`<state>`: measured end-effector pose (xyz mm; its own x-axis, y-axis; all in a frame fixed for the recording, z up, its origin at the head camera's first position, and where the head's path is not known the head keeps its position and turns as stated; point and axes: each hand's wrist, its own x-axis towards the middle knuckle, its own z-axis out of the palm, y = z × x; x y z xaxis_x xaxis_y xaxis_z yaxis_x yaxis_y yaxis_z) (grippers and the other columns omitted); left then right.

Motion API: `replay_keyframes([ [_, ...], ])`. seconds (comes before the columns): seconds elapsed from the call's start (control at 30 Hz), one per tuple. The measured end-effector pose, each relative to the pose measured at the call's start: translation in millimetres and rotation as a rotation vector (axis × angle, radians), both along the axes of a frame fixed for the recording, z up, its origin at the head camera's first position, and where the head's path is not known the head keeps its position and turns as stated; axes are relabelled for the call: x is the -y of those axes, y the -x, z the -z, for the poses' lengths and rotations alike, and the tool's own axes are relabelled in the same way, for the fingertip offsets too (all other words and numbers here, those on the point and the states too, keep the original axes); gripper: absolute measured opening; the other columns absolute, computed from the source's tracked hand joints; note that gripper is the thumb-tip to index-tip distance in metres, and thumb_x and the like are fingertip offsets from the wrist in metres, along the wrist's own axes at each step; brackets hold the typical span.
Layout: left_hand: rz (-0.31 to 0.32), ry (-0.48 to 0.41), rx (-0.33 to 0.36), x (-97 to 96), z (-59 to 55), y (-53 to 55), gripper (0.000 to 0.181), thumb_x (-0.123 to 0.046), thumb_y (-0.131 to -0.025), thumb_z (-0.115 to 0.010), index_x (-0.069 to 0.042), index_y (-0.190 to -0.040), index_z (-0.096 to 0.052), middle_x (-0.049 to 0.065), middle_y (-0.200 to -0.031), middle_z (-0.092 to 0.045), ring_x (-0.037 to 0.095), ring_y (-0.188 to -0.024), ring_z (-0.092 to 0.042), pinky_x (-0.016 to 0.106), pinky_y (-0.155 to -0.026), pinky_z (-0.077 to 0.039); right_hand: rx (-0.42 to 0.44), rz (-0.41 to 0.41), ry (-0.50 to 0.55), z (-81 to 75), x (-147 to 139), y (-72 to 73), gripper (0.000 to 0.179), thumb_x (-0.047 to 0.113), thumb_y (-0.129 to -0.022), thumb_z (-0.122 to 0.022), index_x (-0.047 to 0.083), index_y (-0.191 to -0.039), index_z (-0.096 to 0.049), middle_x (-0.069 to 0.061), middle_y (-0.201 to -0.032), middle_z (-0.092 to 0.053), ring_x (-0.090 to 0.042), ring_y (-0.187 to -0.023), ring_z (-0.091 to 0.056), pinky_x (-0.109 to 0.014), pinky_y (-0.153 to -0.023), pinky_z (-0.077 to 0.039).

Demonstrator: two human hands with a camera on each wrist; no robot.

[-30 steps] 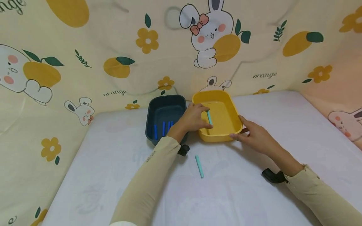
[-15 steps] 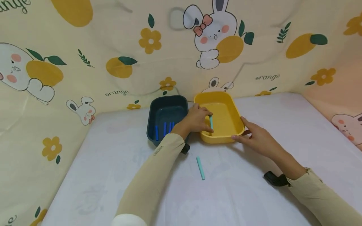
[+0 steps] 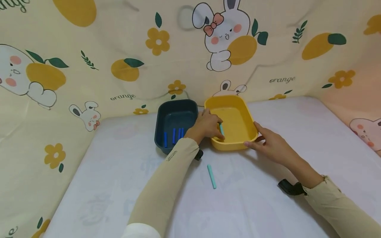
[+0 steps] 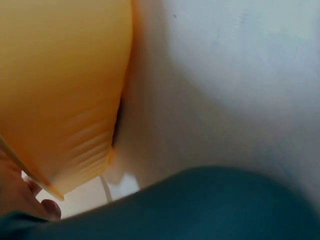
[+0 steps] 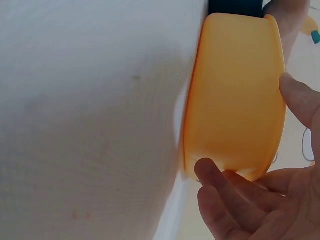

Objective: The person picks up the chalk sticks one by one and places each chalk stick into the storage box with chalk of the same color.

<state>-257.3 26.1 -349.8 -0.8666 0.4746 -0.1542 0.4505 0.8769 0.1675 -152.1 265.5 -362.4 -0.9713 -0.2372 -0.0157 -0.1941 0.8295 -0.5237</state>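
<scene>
With thumb and fingers my left hand (image 3: 207, 125) pinches a thin teal chalk-like stick (image 3: 221, 128), held over the inside of a yellow plastic box (image 3: 230, 145) at its left side. Whether the stick touches the bottom I cannot tell. My right hand (image 3: 272, 145) holds the near right corner of that box, its thumb on the rim and fingers against the outer wall, as the right wrist view also shows. A second teal stick (image 3: 211, 176) lies on the white cloth in front. The left wrist view shows the yellow box's outer wall (image 4: 60, 90); the left hand's fingertips are hidden there.
A dark blue box (image 3: 175, 117) stands close to the left of the yellow one, with several blue sticks (image 3: 174, 136) in it, partly behind my left wrist. Behind both boxes rises a printed cloth backdrop (image 3: 178, 66). A white cloth (image 3: 119, 185) covers the table.
My left hand has lowered slightly with the teal stick in the yellow box, and its forearm has shifted right. The right hand keeps its hold on the box corner.
</scene>
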Motion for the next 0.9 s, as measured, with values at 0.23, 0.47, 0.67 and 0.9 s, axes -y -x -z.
replay_keyframes([
  [0.23,-0.03,0.016,0.019,-1.8,-3.3,-0.6,0.068,-0.054,-0.073,-0.084,-0.027,-0.133,-0.065,-0.01,-0.127,-0.065,0.019,-0.118,-0.033,0.038,-0.097,-0.025,-0.003,-0.008,0.005,-3.5,1.4,0.9,0.096,0.053,-0.093,-0.063,0.001,-0.158,-0.016,-0.024,-0.129,-0.058,-0.031,-0.101,-0.064,-0.031,-0.072,-0.054],
  [0.47,-0.037,0.063,0.025,-4.7,-3.1,-3.8,0.063,-0.052,-0.075,-0.083,-0.026,-0.13,-0.066,-0.008,-0.124,-0.066,0.018,-0.115,-0.033,0.04,-0.096,-0.024,0.009,-0.003,0.006,-3.2,1.9,-1.7,0.096,0.054,-0.093,-0.062,0.001,-0.158,-0.015,-0.025,-0.131,-0.057,-0.031,-0.103,-0.064,-0.032,-0.074,-0.054],
  [0.67,-0.038,0.031,-0.003,-2.6,-4.9,-5.4,0.071,-0.058,-0.076,-0.079,-0.028,-0.138,-0.06,-0.009,-0.136,-0.062,0.02,-0.12,-0.037,0.041,-0.096,-0.027,0.009,0.003,-0.014,-3.9,2.5,-1.7,0.096,0.055,-0.093,-0.062,0.001,-0.158,-0.016,-0.027,-0.134,-0.055,-0.034,-0.106,-0.064,-0.041,-0.079,-0.057],
  [0.9,-0.026,-0.173,0.01,10.5,-7.9,-8.2,0.061,-0.049,-0.083,-0.077,-0.028,-0.137,-0.06,-0.007,-0.14,-0.06,0.022,-0.125,-0.036,0.043,-0.096,-0.025,0.028,0.008,-0.028,-1.9,2.1,-1.2,0.098,0.058,-0.093,-0.061,0.002,-0.159,-0.014,-0.026,-0.136,-0.054,-0.034,-0.106,-0.063,-0.044,-0.08,-0.058],
])
